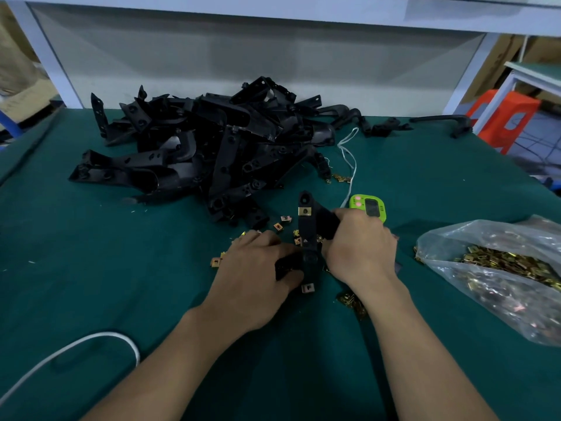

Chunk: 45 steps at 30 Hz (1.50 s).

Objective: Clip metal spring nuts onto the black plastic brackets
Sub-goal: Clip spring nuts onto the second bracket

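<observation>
**Fingers [344, 214] of both hands curled on one black bracket [306, 230]**

The right hand [358, 247] lies back-up, its fingers wrapped round the side arm that branches off the bracket toward 2 o'clock. The left hand [255, 275] lies palm down, its forearm coming in from 7 o'clock. Its thumb and fingers pinch the dark stub at the bracket's lower end, on the 9 o'clock side.

The bracket runs from 12 to 6 o'clock between the two hands, at the middle of the green surface [121, 268]. I cannot tell whether it rests on the surface or is lifted off it. A brass-coloured spring nut [304, 211] sits clipped on its upper part, just below the round hole at the tip. A second nut [307, 287] shows at the 6 o'clock end, and I cannot tell if it is clipped on or lying loose.

Loose nuts [278, 226] lie scattered round the left fingertips. The pile of brackets [212, 141] is at 11 o'clock, and the clear bag [501, 268] of nuts is at 3 o'clock. A green timer [367, 208] is just beyond the right hand at 1 o'clock.
</observation>
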Motion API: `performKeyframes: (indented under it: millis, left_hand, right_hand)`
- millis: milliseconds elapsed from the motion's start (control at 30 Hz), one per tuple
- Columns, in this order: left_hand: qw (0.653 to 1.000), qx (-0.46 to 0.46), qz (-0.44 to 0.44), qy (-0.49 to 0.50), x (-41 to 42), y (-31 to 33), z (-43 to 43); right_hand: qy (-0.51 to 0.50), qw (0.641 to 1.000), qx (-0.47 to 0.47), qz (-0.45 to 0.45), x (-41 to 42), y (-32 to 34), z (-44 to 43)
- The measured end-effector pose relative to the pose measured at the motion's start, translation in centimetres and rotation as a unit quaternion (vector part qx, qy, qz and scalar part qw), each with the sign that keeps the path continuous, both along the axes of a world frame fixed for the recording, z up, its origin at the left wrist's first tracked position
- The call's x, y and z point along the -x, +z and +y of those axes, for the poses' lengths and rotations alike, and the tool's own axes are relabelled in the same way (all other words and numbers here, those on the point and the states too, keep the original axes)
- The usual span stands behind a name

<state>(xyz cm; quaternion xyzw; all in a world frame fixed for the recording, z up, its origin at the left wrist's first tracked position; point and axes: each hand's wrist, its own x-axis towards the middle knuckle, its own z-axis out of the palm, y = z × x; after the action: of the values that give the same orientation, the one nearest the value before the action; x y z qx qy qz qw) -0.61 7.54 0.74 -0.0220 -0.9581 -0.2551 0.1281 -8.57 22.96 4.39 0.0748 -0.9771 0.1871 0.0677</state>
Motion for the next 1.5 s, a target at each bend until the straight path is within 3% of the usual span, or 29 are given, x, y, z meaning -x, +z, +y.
performKeyframes:
  millis: [367,467,567,900,1167,1500]
  left_hand:
    - [0.997,0.032,0.076,-0.013,0.3,-0.1,0.9]
    - [0.988,-0.125,0.081,0.038,0.2,0.2,0.3]
    - [0.95,-0.308,0.022,0.052,0.4,1.1,-0.7]
    - [0.83,-0.556,-0.043,-0.012,-0.1,2.2,-1.1]
    - [0.783,-0.611,-0.114,-0.02,-0.2,2.1,-1.7]
    - [0.782,-0.601,-0.163,-0.002,-0.6,2.8,-1.5]
  right_hand:
    - [0.034,0.999,0.012,0.035,-0.6,-0.5,-1.0]
    - [0.021,0.999,0.01,0.044,-0.3,-0.6,-0.8]
    - [0.009,0.998,0.008,0.055,-0.2,-0.6,-0.8]
    - [0.005,0.998,0.035,0.059,0.0,-0.6,-0.5]
    - [-0.001,0.997,0.045,0.067,0.1,-0.4,-0.2]
    - [0.016,0.997,0.046,0.065,-0.1,-0.2,-0.4]
